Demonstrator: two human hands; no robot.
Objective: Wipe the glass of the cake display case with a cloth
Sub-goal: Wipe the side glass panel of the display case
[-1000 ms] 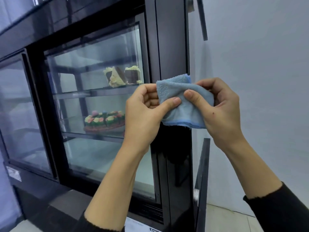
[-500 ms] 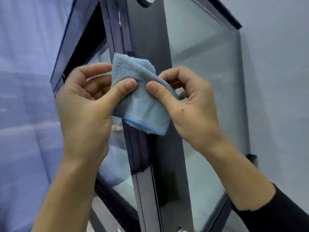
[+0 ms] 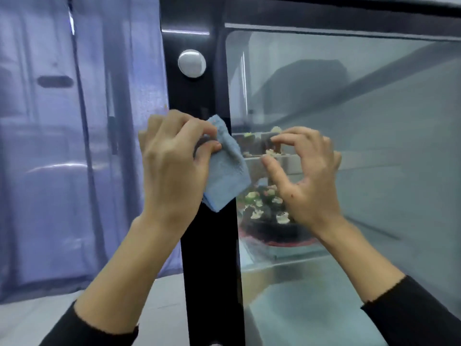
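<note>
A folded light-blue cloth hangs from my left hand, which pinches it at the top in front of the case's black frame post. My right hand is just right of the cloth, fingers apart and curled, holding nothing, in front of the side glass pane of the cake display case. Through the glass I see a decorated cake on a lower shelf and cake slices on the shelf above, partly hidden by my fingers.
A round silver knob sits on the black post above my hands. A bluish translucent curtain hangs to the left of the case. Pale floor shows below it.
My right hand has let go of the cloth and moved to the right, so only my left hand holds it. The view has swung round from the case's corner to face its side glass.
</note>
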